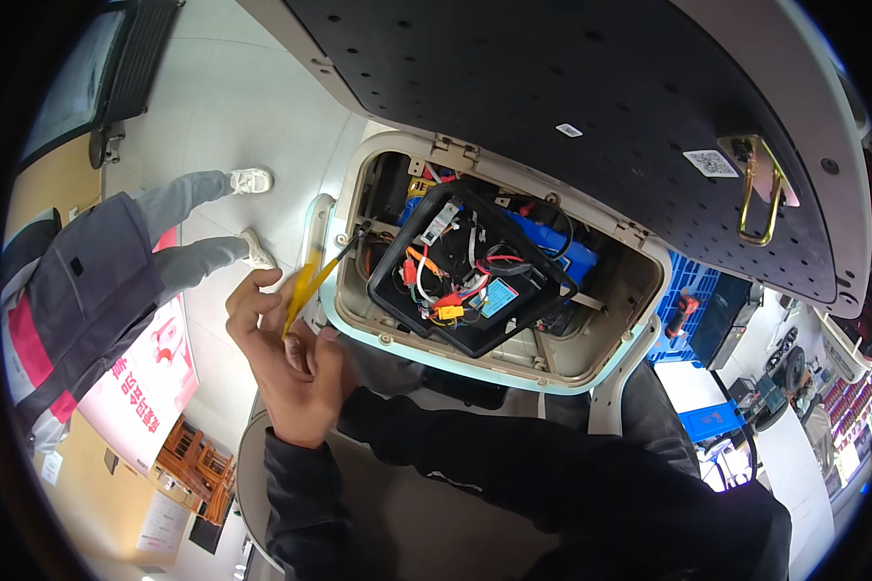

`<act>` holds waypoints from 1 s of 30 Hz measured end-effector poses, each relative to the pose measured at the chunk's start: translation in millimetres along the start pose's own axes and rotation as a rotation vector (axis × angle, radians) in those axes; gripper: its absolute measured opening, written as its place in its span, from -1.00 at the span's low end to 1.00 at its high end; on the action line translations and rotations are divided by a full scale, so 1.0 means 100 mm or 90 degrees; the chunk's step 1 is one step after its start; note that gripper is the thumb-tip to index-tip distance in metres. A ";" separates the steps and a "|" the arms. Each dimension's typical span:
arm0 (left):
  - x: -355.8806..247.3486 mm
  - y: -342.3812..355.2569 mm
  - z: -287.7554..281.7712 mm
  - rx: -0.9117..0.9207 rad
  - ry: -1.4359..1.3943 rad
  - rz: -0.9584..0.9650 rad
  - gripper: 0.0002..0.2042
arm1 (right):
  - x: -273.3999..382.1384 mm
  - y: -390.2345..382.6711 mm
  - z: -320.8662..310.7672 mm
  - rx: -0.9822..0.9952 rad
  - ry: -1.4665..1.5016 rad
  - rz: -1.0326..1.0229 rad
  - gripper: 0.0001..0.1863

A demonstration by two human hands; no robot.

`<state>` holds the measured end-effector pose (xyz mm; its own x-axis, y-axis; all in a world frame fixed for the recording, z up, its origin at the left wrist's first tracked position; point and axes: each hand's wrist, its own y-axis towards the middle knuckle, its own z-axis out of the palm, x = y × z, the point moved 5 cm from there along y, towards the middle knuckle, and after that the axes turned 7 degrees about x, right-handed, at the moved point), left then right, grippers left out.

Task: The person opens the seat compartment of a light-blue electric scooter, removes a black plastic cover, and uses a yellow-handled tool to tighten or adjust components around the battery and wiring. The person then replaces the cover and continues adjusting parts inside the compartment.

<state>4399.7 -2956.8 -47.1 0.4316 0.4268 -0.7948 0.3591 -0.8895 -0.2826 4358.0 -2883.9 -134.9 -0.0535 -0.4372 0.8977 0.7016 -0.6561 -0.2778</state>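
My left hand (295,373) is raised at the left of the open compartment, fingers bent around yellow-handled pliers (310,289). Their slim dark tip points up and right, over the compartment's left rim. My right arm (455,445) reaches across in a black sleeve to beside my left wrist; the right hand is mostly hidden behind the left one, so its fingers cannot be made out. In the cream compartment (606,358) a black tray (383,281) lies tilted, carrying loose wires, a yellow connector (449,312) and a blue-labelled part (498,298). A blue block (576,257) shows behind it.
The raised lid (552,58), black inside with a brass latch (761,198), stands over the far side. A person (97,281) stands at the left. To the right are a blue crate (688,290) holding a red tool (683,315) and a cluttered workbench (794,455).
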 end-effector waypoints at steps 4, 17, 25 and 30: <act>0.11 0.04 -0.01 0.161 0.090 -0.097 -0.85 | -0.13 0.08 0.18 0.075 0.093 0.043 -0.72; 0.26 -0.05 -0.03 0.034 0.290 -0.134 0.09 | -0.39 0.30 0.16 0.143 0.418 0.128 -0.64; 0.42 -0.03 -0.27 0.112 0.438 -0.040 -0.34 | -0.36 0.34 -0.97 0.162 -0.241 0.229 -0.54; 0.27 0.01 -0.15 0.119 0.603 0.077 -0.69 | 0.27 0.49 -1.09 -0.020 -0.393 -0.151 -0.53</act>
<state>4424.1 -2944.4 -60.6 0.9733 0.2127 -0.0863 0.1663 -0.9125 -0.3737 4313.6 -2995.0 -162.0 0.2196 0.1484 0.9642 0.7000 -0.7124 -0.0498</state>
